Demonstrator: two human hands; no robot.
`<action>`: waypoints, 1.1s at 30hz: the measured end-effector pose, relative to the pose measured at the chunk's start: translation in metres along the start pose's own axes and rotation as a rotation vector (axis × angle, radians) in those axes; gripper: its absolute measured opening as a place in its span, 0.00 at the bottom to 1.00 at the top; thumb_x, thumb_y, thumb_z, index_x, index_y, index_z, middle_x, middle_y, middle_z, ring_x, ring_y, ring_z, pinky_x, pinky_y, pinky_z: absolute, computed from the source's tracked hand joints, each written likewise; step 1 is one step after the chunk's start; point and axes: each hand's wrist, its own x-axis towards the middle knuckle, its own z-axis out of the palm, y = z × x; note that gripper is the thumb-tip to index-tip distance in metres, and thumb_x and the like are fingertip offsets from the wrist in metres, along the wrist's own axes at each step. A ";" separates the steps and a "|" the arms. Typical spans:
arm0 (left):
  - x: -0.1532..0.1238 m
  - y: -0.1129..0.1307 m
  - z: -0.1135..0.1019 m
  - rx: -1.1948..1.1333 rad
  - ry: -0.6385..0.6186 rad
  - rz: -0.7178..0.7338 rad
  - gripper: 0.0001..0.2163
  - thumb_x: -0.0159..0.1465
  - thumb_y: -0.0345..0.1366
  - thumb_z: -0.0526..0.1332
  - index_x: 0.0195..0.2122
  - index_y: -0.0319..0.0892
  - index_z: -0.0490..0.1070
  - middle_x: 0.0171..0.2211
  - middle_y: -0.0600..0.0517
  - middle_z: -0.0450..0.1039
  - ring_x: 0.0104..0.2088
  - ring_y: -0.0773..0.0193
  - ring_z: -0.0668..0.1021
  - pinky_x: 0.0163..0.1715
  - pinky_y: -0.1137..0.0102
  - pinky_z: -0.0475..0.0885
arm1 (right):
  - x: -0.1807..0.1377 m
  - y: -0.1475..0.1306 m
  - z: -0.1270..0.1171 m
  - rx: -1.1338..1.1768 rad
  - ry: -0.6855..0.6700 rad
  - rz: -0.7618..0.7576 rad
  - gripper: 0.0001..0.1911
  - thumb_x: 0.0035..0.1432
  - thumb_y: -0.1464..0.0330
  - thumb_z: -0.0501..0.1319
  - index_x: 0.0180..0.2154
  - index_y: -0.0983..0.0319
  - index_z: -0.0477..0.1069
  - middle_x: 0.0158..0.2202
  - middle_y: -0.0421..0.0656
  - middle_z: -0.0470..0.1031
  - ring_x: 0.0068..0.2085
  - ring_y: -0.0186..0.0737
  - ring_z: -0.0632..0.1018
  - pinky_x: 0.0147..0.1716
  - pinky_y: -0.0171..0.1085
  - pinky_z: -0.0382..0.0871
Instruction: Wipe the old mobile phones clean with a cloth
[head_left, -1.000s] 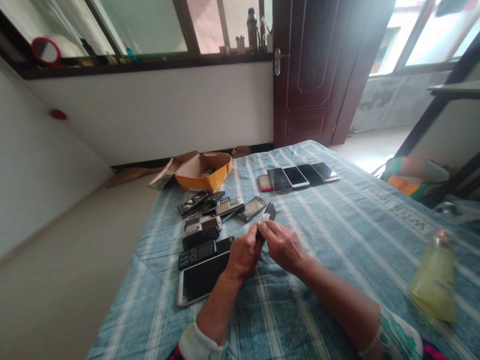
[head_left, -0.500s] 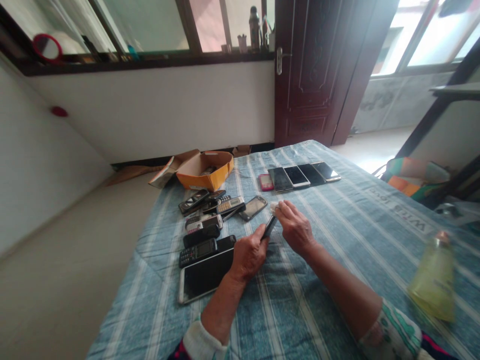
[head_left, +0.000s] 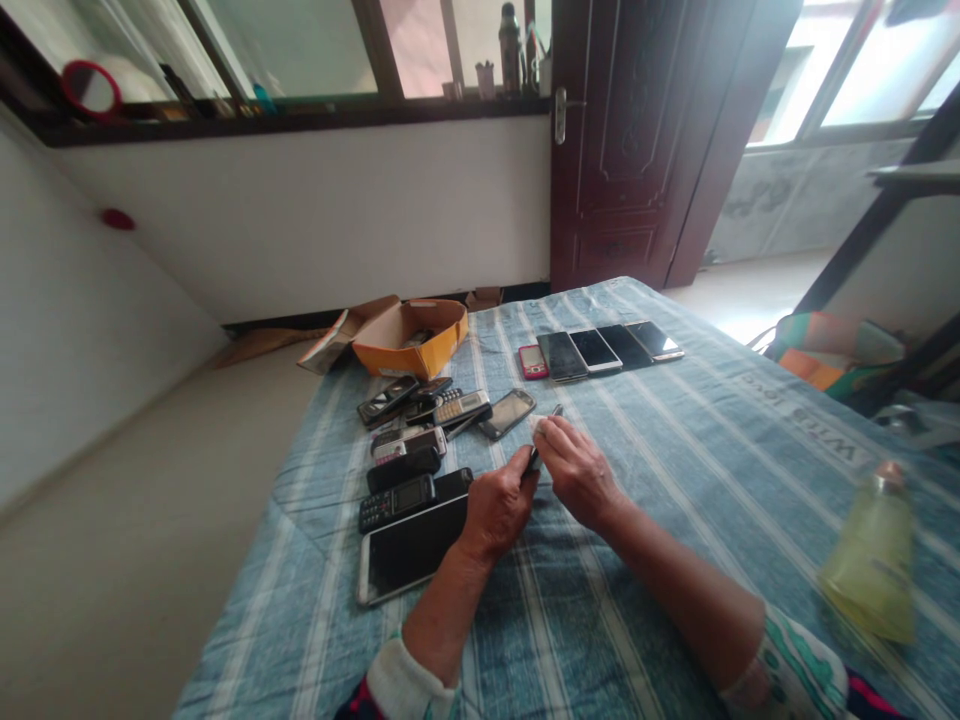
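Observation:
My left hand (head_left: pixel 498 512) is closed around the lower end of a dark mobile phone (head_left: pixel 532 461), tilted up above the bed. My right hand (head_left: pixel 577 474) is closed on a small white tissue (head_left: pixel 538 424) and presses it to the phone, covering the middle; the phone's far tip shows past the fingers. Left of my hands lie a large white-framed phone (head_left: pixel 409 555), a black keypad phone (head_left: pixel 396 503) and a pile of several older phones (head_left: pixel 420 408). A grey touchscreen phone (head_left: pixel 508 414) rests just beyond my hands.
An open orange cardboard box (head_left: pixel 427 358) stands at the far left corner of the striped bed cover (head_left: pixel 600 640). Several phones, including a white one (head_left: pixel 596 351) and a small pink one (head_left: pixel 533 362), lie in a far row. A yellow spray bottle (head_left: pixel 870 560) is at right.
My right hand has slid toward me along the phone with the tissue, uncovering the phone's far tip. My left hand keeps its hold in about the same spot.

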 end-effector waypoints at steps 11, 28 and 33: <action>0.000 0.002 0.000 0.090 -0.037 0.020 0.17 0.67 0.37 0.54 0.57 0.46 0.67 0.34 0.50 0.80 0.34 0.57 0.82 0.32 0.71 0.70 | 0.005 0.025 -0.007 0.057 -0.039 0.141 0.16 0.67 0.74 0.47 0.47 0.64 0.72 0.37 0.48 0.73 0.39 0.44 0.70 0.37 0.39 0.68; -0.003 0.006 -0.001 0.158 -0.035 0.078 0.16 0.67 0.36 0.55 0.56 0.46 0.67 0.35 0.51 0.80 0.35 0.60 0.81 0.31 0.73 0.69 | 0.014 0.039 -0.023 0.225 -0.209 0.039 0.14 0.61 0.80 0.50 0.31 0.63 0.71 0.48 0.50 0.73 0.48 0.43 0.72 0.41 0.38 0.69; -0.003 0.007 -0.001 0.173 -0.044 0.081 0.17 0.67 0.36 0.55 0.56 0.46 0.67 0.35 0.50 0.80 0.36 0.58 0.81 0.31 0.72 0.69 | 0.017 0.040 -0.029 0.276 -0.243 0.045 0.14 0.62 0.78 0.52 0.28 0.62 0.71 0.33 0.44 0.72 0.38 0.38 0.71 0.34 0.34 0.65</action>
